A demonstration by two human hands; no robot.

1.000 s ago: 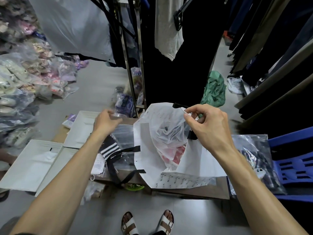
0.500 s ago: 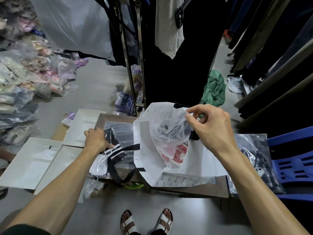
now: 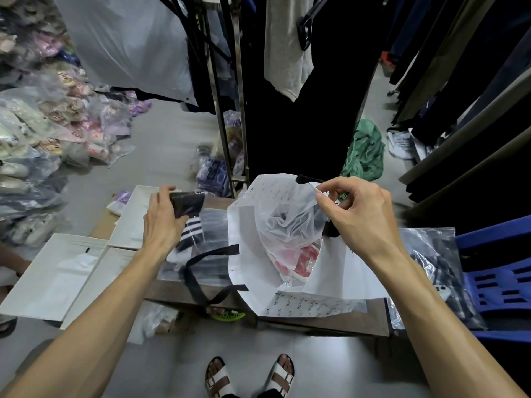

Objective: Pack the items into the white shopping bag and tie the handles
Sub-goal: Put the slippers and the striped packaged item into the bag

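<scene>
The white shopping bag (image 3: 247,234) stands open on a low brown table (image 3: 370,317), its black ribbon handle (image 3: 198,282) hanging over the left side. Inside lie clear-wrapped items, one red and white (image 3: 301,261). My right hand (image 3: 359,216) pinches the bag's far right rim and holds the mouth open. My left hand (image 3: 163,222) grips a black garment with white stripes in a clear plastic packet (image 3: 191,222), lifted at its top edge just left of the bag.
White flat boxes (image 3: 57,271) lie left of the table. A blue plastic chair (image 3: 500,280) with a wrapped garment (image 3: 431,265) is on the right. Clothes racks (image 3: 230,96) hang ahead, packaged goods (image 3: 43,133) pile at left, a green bag (image 3: 365,150) on the floor.
My left hand came down onto the striped packet, closed on it and raised its top edge. My right hand stayed on the bag rim.
</scene>
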